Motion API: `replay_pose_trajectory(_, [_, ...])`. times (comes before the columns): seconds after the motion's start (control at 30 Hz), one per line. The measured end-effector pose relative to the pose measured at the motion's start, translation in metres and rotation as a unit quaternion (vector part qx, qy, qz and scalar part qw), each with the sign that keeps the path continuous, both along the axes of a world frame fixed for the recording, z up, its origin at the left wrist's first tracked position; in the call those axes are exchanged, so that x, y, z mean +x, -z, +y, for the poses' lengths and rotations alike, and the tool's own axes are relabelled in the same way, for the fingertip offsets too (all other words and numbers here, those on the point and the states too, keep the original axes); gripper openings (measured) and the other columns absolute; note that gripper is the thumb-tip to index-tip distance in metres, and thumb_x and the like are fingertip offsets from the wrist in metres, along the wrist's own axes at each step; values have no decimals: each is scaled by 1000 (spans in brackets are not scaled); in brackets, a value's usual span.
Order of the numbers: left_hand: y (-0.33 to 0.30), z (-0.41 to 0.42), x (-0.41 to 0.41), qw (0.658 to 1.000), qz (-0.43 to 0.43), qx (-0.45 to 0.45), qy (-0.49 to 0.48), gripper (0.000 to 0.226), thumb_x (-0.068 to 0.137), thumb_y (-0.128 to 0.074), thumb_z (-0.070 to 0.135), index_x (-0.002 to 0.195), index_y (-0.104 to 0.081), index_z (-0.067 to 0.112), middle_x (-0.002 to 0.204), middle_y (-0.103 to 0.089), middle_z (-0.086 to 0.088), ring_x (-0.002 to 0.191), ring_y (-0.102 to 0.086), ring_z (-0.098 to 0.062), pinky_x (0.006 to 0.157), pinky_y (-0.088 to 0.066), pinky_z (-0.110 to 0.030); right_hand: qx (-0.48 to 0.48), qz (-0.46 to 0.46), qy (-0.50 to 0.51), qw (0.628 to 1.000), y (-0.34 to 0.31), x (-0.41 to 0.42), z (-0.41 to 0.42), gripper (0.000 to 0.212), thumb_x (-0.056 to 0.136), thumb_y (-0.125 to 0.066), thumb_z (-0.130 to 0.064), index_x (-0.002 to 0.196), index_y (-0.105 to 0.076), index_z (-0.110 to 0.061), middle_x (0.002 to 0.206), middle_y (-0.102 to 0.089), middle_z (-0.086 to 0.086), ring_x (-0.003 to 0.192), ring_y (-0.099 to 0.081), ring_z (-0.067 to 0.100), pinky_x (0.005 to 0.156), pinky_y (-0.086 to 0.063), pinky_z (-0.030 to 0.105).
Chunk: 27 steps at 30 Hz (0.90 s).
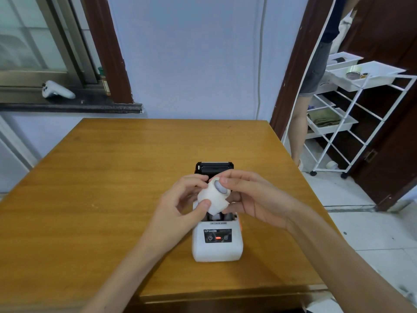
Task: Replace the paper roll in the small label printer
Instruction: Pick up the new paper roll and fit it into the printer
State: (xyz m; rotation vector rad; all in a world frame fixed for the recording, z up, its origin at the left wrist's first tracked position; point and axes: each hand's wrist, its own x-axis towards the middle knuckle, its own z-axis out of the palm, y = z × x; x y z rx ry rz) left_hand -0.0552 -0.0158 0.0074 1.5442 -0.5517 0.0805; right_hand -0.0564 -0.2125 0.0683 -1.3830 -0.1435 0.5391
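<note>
A small white label printer (217, 245) stands on the wooden table (101, 188), with its black lid (214, 168) flipped open toward the far side and a red light on its front panel. Just above the open compartment I hold a white paper roll (213, 196) with both hands. My left hand (180, 206) grips it from the left, thumb on its lower edge. My right hand (250, 199) holds its right end, with fingertips at the grey core. The inside of the compartment is mostly hidden by the roll and my fingers.
A white wire rack (352, 114) with trays stands to the right of the table, and a person's legs (300, 123) show in the doorway beside it. A white controller (57, 89) lies on the window sill at the far left.
</note>
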Motion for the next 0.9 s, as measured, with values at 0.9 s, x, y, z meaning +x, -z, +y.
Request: replay_pose_trajectory(0.9, [9,1,10,995,27,95,-11,45,74,-68,32,116,-58,46,107,-71,7,105,-66,-16,92,-49,-24,-249,-263,171,916,68,-36,-13,27,90,-52,-19,97,-78,-18,123,-64,-15,104,-65,12,87,-53,35])
